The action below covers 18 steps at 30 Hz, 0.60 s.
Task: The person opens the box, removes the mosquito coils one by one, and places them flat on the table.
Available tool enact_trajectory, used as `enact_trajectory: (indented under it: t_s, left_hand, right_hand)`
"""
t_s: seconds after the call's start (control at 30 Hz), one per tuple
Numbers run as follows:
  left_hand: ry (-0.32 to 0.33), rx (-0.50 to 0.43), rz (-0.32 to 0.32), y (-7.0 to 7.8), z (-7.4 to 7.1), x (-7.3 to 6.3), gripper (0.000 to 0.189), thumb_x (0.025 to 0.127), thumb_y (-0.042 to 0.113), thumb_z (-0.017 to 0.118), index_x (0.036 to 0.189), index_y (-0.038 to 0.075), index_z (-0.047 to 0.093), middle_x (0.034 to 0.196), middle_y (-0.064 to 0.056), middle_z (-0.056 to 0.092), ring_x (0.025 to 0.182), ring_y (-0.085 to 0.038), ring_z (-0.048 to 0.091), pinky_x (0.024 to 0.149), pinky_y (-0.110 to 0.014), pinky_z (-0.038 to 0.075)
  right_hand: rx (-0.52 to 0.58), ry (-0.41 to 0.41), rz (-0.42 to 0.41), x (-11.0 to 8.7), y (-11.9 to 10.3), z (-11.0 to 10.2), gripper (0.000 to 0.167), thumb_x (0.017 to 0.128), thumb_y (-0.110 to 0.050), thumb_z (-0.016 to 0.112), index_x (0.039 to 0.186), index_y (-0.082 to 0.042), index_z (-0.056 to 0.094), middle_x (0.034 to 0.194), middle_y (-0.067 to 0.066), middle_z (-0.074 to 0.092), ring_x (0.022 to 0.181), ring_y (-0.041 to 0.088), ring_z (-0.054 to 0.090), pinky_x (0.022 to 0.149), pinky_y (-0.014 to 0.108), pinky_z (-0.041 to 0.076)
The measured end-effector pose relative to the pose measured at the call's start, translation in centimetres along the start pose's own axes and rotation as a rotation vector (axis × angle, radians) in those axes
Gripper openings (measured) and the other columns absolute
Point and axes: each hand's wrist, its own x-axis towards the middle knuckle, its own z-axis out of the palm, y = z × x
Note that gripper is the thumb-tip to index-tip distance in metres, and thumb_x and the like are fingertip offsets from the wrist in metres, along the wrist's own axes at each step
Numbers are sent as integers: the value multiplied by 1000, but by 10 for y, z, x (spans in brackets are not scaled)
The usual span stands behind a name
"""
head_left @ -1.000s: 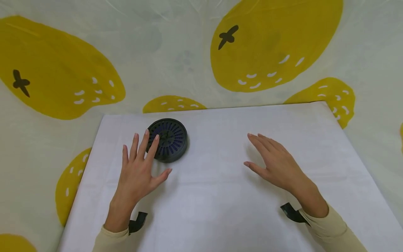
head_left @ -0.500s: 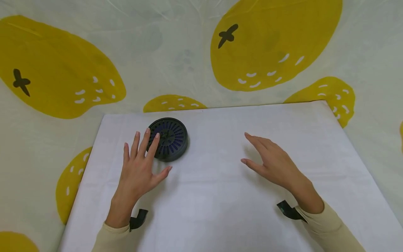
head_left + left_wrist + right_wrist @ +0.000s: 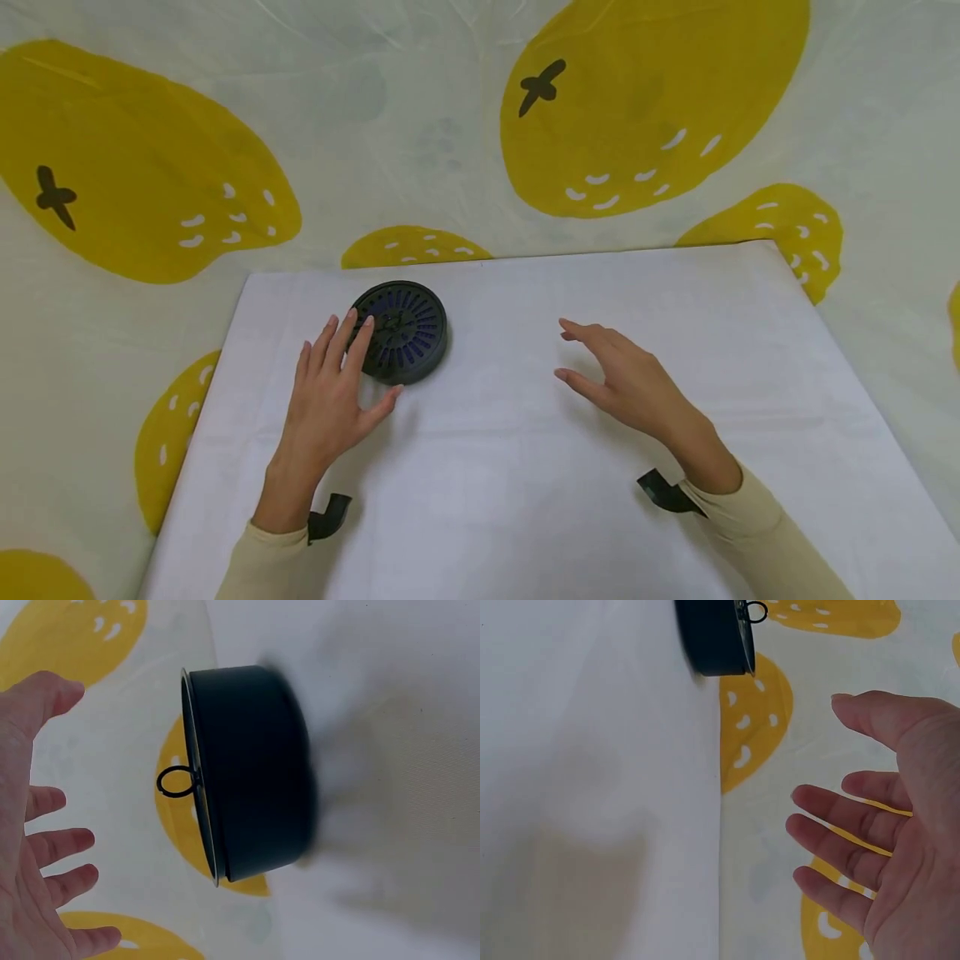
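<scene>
A round dark mosquito coil holder [image 3: 411,337] with a slotted lid stands at the back left of the white table. The left wrist view shows its tall side wall and a small wire ring standing up from the lid of the coil holder [image 3: 251,772]. My left hand [image 3: 324,412] hovers with spread fingers, overlapping the holder's left edge in the head view; a gap shows between fingers and lid in the left wrist view. Well to the right, my right hand [image 3: 630,379] hangs over the table with nothing in it, thumb apart from its lightly bent fingers.
The white table [image 3: 495,500] ends at the back against a pale cloth [image 3: 420,125] printed with large yellow fruit. Dark curved pieces stick out at both wrists, such as the right wrist's strap piece [image 3: 667,493].
My right hand has moved left, toward the holder, and its fingers have bent a little. The left hand has shifted slightly, its fingers drawing closer together. The holder has stayed in place.
</scene>
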Motion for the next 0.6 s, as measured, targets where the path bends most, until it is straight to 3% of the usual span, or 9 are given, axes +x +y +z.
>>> enact_trajectory:
  t_s: [0.13, 0.3, 0.6]
  left_hand:
    - [59, -48, 13, -3, 3, 1, 81, 86, 46, 69, 151, 4, 45, 147, -24, 49, 136, -45, 44, 104, -68, 40]
    - [117, -119, 2, -7, 6, 3, 68, 84, 22, 77, 143, -2, 52, 132, -26, 57, 119, -46, 56, 93, -61, 50]
    - [109, -175, -88, -9, 14, 5, 62, 85, 11, 78, 141, -2, 54, 128, -26, 58, 115, -43, 57, 94, -56, 52]
  right_hand:
    - [30, 40, -27, 6, -3, 3, 58, 92, -30, 76, 143, -13, 55, 124, 2, 68, 118, 24, 62, 94, 47, 55]
    - [95, 59, -37, 12, -3, 8, 49, 93, -25, 75, 137, -12, 61, 117, 1, 72, 110, 20, 67, 92, 44, 55]
    - [151, 46, -60, 19, -4, 17, 37, 93, -20, 75, 128, -10, 67, 113, 0, 74, 105, 17, 69, 89, 42, 57]
